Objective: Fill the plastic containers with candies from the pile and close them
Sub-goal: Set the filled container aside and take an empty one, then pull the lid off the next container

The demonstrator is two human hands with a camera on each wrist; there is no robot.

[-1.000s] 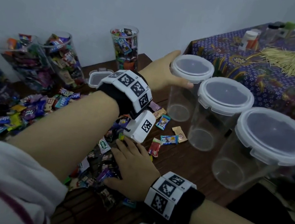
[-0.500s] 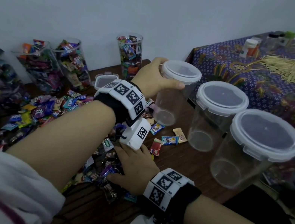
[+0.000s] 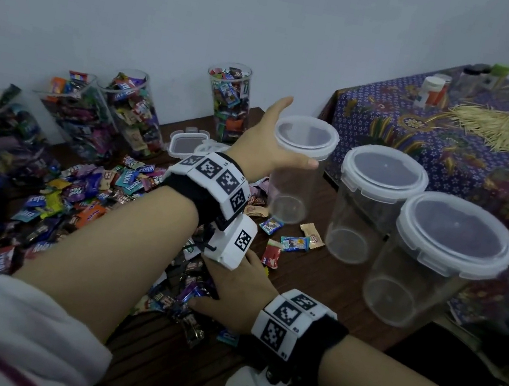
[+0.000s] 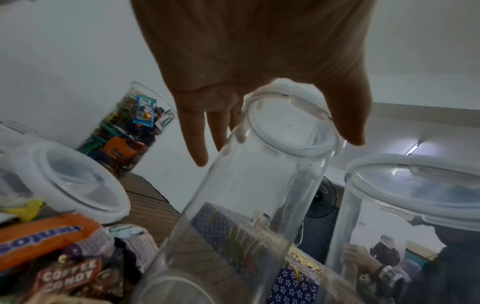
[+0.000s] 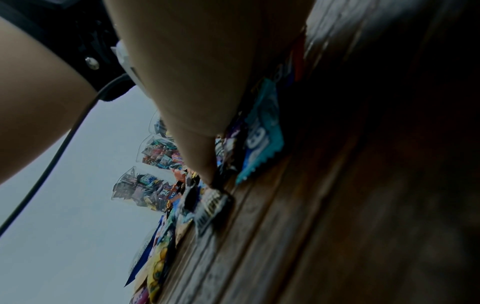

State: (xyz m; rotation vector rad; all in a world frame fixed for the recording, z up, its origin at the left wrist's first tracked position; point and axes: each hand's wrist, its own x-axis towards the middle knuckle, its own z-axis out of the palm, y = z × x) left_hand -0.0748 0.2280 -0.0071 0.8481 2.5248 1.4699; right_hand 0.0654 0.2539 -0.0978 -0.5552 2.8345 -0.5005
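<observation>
The person's left hand (image 3: 266,147) has thumb and fingers spread, almost straight, around the white-lidded top of a tall clear plastic container (image 3: 294,179), loosely cupping it. That container stands on the dark wooden table (image 3: 309,280), first in a row with two wider lidded clear containers (image 3: 376,207) beyond it. Near its base lies the pile of colourful wrapped candies (image 3: 100,193), on which the right hand (image 3: 238,288) rests palm-down; whether its fingers hold any cannot be told.
</observation>
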